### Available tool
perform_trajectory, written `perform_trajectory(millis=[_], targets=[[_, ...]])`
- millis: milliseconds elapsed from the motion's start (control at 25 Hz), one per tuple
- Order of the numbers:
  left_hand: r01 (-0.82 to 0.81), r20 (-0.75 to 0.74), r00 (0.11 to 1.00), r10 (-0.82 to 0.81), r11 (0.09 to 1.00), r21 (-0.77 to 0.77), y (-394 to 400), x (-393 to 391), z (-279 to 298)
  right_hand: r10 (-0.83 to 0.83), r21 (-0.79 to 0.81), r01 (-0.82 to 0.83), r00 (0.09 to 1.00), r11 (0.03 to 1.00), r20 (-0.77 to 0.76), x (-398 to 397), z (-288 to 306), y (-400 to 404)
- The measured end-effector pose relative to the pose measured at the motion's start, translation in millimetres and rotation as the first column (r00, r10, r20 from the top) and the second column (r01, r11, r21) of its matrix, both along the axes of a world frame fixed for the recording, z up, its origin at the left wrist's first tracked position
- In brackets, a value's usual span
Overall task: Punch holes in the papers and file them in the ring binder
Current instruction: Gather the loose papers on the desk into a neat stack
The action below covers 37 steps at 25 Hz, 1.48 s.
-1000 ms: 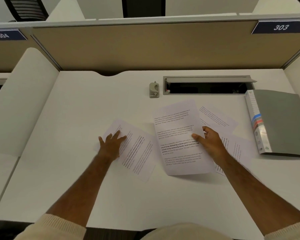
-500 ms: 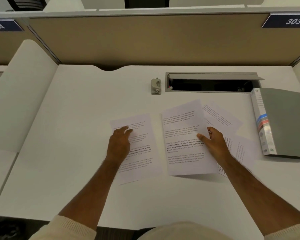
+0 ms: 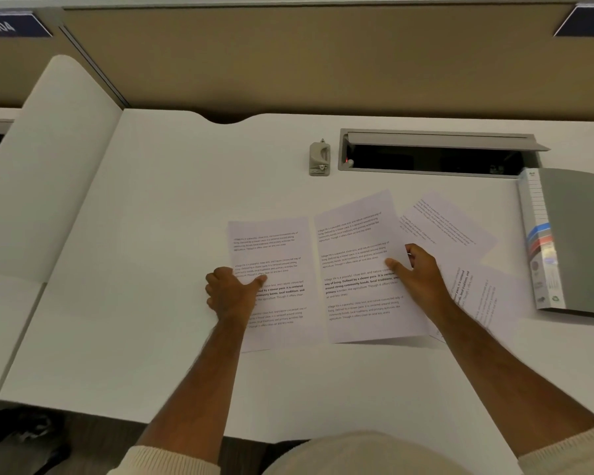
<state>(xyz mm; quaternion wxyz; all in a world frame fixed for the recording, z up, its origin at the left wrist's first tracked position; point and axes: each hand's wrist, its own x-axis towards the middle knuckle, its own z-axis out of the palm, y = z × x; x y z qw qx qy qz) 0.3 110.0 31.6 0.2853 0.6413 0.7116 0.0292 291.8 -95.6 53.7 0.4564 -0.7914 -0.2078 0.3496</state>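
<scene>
The white desk [image 3: 151, 269] carries a closed grey ring binder [image 3: 576, 241] at its right edge, printed papers [image 3: 357, 269] spread at the centre, and a small hole punch [image 3: 319, 158] beyond them beside an open cable tray [image 3: 436, 156]. The left hand [image 3: 232, 293] pinches the left sheet [image 3: 275, 248] at its edge, thumb on top. The right hand [image 3: 422, 275] seems to grip the middle sheet's right edge, its curled fingers partly hidden.

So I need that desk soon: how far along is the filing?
Nothing is punched or filed yet. The small grey hole punch sits untouched at the back, and the grey ring binder lies closed. In hand: the left hand grips one printed white sheet, the right hand another. Gathering, punching and filing remain.
</scene>
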Motion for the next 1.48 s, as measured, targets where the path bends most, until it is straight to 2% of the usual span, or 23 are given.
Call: perform_trajectory(millis=[200,400,560,760,840,1120,1200,1320,1480], targets=[[-0.021,0.051,0.998,0.024,0.998,-0.062,7,2,9,0.015,-0.008,-0.015,1.000,1.000,-0.003,-3,-3,6],[-0.011,0.317,0.948,0.042,0.995,-0.098,15,-8,21,0.019,-0.010,-0.019,1.000,1.000,-0.007,-3,-6,10],[0.014,0.504,0.858,0.102,0.975,-0.221,17,-11,27,0.069,0.003,-0.069,0.997,0.998,-0.018,-7,-8,13],[0.005,0.628,0.751,0.205,0.949,-0.316,14,-9,39,0.086,0.019,-0.085,0.996,0.996,-0.036,-15,-3,19],[0.041,0.656,0.729,0.195,0.944,-0.326,12,-6,44,0.072,0.042,-0.069,0.993,0.997,-0.095,-20,1,21],[0.082,0.653,0.744,0.144,0.949,-0.303,-9,17,39,0.020,0.111,0.025,0.922,0.993,-0.386,-47,12,32],[0.088,0.680,0.714,0.166,0.942,-0.323,-15,20,37,0.009,0.104,0.041,0.899,0.994,-0.438,-51,17,36],[0.148,0.737,0.638,0.221,0.905,-0.399,-20,21,35,0.002,0.106,0.045,0.915,0.993,-0.403,-53,16,36],[0.168,0.735,0.644,0.214,0.897,-0.408,-21,18,34,0.012,0.076,0.010,0.957,0.997,-0.289,-58,27,36]])
